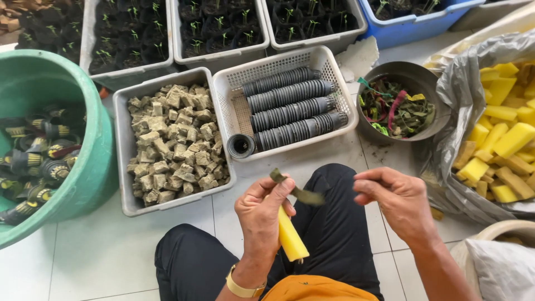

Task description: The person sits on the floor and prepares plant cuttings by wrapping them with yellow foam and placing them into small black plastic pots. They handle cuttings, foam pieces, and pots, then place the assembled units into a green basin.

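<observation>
Left hand: my left hand [261, 207] has its fingers closed around a yellow sponge stick [291, 238], held upright over my lap, with a dark plant cutting [298, 192] pinched at its top.
Right hand: my right hand [397, 202] has its fingers drawn narrow near the free end of the cutting; I cannot tell whether they touch it.
Progress: as I judge it, the cutting is only at the sponge's top and not seated, and no net pot is in hand, so this piece is at an early step.
Basket: the white basket [330, 66] on the floor ahead holds rows of stacked black net pots [290, 106], lying on their sides, with one pot [241, 145] turned mouth up at its corner.
Grey tray: the grey tray [123, 167] beside it is full of brownish cubes [173, 142].
Green tub: the green tub [83, 184] at my left holds pots with yellow sponge showing.
Bowl: the metal bowl [415, 75] at my right holds leaf scraps.
Bag: the plastic bag [462, 95] is heaped with yellow sponge pieces [504, 139], many unused.
Far trays: seedling trays [217, 28] stand beyond.
</observation>
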